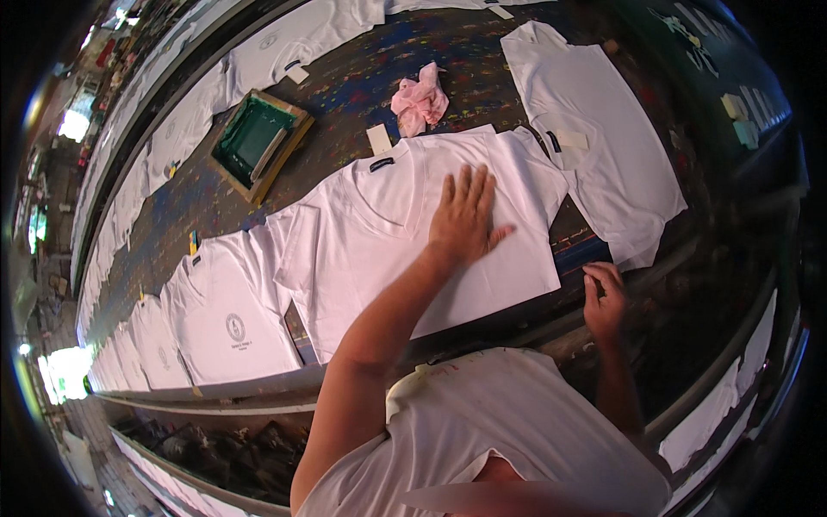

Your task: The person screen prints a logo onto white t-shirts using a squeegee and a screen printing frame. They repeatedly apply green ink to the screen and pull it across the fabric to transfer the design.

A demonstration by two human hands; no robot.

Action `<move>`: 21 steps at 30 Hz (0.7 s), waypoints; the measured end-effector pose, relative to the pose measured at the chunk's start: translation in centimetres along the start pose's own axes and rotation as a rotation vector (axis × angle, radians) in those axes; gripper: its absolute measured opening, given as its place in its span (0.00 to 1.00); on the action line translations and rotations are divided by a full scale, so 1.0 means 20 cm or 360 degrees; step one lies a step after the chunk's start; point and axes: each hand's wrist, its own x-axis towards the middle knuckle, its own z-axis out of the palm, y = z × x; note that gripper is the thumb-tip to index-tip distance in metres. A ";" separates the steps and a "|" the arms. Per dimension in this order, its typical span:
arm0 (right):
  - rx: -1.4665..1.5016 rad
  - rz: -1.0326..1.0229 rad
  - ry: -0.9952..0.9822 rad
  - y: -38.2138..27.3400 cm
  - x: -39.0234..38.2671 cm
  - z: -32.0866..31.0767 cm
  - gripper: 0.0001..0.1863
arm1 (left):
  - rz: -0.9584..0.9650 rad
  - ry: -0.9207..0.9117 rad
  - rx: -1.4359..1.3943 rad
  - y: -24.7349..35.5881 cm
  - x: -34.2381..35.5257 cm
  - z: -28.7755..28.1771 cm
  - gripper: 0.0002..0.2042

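Observation:
A plain white V-neck T-shirt (379, 258) lies spread on the long table in front of me. My left hand (465, 215) rests palm down on its chest, right of the neckline, fingers stretched out. Past the table's near edge, to the right of the shirt's hem, hovers my right hand (606, 297). Its fingers are loosely bent, the thumb apart from them, and nothing shows in it. To the right lies another white shirt (616, 129), narrow, with a pale tag at its neck. On the left a white shirt (228, 302) bears a round dark print.
Behind the shirt sit a green-lined wooden screen-printing frame (250, 142) and a crumpled pink cloth (420, 101). The dark tabletop (345, 95) is spattered with paint. More white shirts line the far side and the left end. A rail (258, 408) runs along the near edge.

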 end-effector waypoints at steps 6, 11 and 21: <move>0.0025 -0.0424 -0.0192 -0.20 0.28 0.38 0.19 | -0.0012 -0.0063 -0.0098 0.06 -0.13 -0.05 0.51; -0.0285 -0.0593 -0.0653 -0.22 0.65 0.75 0.25 | -0.0218 0.0017 -0.0023 -0.06 -0.07 -0.07 0.47; -0.0598 -0.0632 -0.0566 -0.10 0.78 0.83 0.36 | -0.0645 0.1550 -0.0192 -1.27 -0.52 -0.52 0.20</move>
